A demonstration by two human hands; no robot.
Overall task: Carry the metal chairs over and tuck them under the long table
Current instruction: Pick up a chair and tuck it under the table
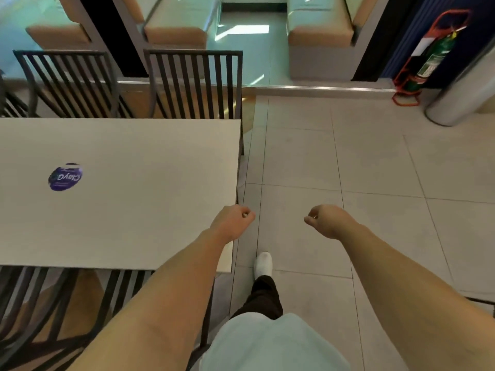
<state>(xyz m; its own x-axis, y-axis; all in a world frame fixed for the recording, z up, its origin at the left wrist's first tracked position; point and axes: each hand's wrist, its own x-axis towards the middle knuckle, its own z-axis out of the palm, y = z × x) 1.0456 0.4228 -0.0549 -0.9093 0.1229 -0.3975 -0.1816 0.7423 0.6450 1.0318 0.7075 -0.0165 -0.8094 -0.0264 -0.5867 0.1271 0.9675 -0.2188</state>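
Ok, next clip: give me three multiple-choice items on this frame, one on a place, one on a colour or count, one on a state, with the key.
1. Where is the round sticker?
A. on the long table's top
B. on the floor tiles
C. on a chair back

2. What colour is the stand around the fire extinguisher?
A. blue
B. red
C. white

3. What are the hands doing?
A. both grip a chair
B. one presses on the table
C. both are curled and hold nothing

Key:
1 A: the round sticker lies on the long table.
2 B: the fire extinguisher stands in a red frame.
3 C: the left hand and the right hand hang over the floor, fingers curled, holding nothing.
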